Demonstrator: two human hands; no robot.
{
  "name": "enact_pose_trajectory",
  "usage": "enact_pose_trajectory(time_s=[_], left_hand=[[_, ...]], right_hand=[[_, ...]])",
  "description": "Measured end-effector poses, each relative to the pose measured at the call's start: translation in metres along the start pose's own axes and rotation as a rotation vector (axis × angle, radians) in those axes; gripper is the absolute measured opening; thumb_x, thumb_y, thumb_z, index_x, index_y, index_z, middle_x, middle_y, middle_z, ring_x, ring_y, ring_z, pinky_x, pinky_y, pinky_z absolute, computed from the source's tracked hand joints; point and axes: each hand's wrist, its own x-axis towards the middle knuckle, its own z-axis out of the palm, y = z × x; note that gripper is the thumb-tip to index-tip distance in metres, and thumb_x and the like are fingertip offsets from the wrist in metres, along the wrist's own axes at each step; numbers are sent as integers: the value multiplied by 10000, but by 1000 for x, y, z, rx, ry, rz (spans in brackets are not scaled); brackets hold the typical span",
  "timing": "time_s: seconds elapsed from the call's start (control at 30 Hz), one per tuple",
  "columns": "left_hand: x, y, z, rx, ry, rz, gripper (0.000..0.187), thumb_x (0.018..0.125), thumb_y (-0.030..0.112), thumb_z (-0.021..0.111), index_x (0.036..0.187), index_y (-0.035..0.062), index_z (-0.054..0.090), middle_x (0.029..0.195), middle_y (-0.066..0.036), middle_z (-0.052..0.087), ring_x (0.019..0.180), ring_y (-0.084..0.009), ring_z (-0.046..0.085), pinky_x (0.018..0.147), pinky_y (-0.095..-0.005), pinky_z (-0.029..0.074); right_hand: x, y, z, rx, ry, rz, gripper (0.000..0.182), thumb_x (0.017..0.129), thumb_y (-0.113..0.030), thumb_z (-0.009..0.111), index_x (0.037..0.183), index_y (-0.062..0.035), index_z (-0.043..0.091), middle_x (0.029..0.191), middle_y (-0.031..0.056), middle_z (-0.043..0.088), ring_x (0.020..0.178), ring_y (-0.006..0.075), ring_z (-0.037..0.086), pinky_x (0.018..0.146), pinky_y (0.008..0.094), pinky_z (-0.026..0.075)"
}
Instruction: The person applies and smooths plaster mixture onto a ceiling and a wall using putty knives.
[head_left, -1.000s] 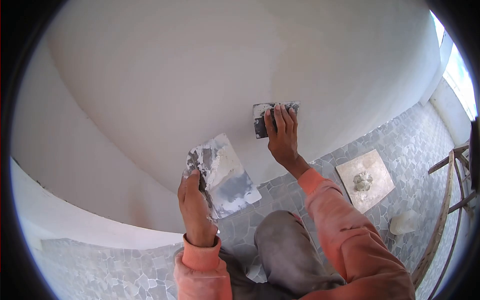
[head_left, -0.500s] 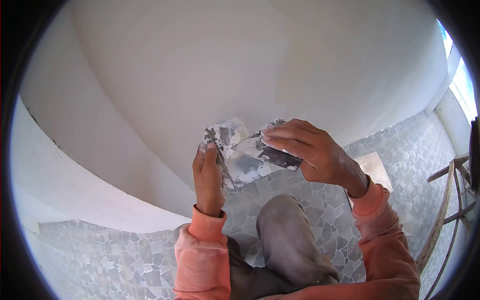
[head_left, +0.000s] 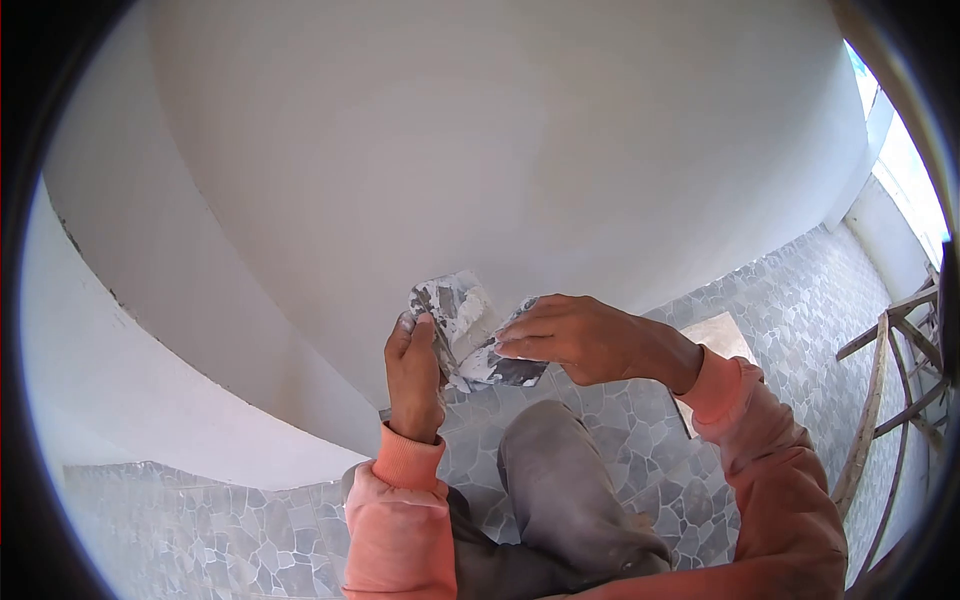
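Note:
My left hand [head_left: 412, 375] is closed around the edge of a flat putty scraper [head_left: 448, 300], its thumb on top. White putty is smeared over that blade, with dark metal showing through. My right hand [head_left: 585, 342] grips a second putty scraper [head_left: 520, 373], fingers laid across its upper face. This one is dark with white patches, and its edge meets or overlaps the left blade; the exact contact is hard to make out. Both blades are held in front of a pale wall [head_left: 400, 170], above my knee.
A grey stone-pattern floor [head_left: 640, 440] lies below. Behind my right forearm is a pale flat board [head_left: 722, 335] on the floor. A wooden trestle-like frame [head_left: 870, 430] stands at the right. A low curved white ledge [head_left: 200, 390] runs along the left.
My right hand has moved left and down with its scraper, bringing it further across the left blade. The left scraper sits slightly lower in view, and the camera view has shifted a little.

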Motion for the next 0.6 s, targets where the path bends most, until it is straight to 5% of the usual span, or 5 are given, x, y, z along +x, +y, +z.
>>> enact_pose_trajectory(time_s=[0.13,0.23,0.37,0.4,0.6], left_hand=[[6,-11,7,-140,63,34,164,973,203,502,910,73,580,653,51,527,469,-42,419,394,-232,310],[-2,-12,12,-82,72,75,172,974,213,499,901,79,579,623,57,498,442,-41,395,385,-230,299],[1,-16,9,-60,90,70,184,976,229,500,895,85,581,617,64,482,439,-33,373,386,-226,277],[1,-16,8,-67,89,66,183,976,230,502,895,87,582,615,67,479,439,-31,366,386,-226,271],[-2,-13,7,-84,68,67,188,980,220,514,955,61,612,688,53,541,525,-39,447,454,-221,351]], right_hand=[[-8,-5,-39,114,-175,151,386,789,78,558,1142,-40,659,1120,126,678,983,316,644,833,389,521],[-29,5,-70,263,-88,298,422,816,111,544,1184,-62,653,1125,118,688,1012,306,661,850,374,542],[-17,21,-114,-37,408,435,319,930,49,501,1207,-36,634,1061,124,702,858,199,650,788,288,500],[-12,35,-119,-119,522,390,293,920,40,519,1181,-32,631,1061,149,691,888,293,667,817,352,524],[23,84,-125,-701,709,208,385,829,102,532,1189,-7,616,1150,124,647,1006,297,634,852,386,519]])
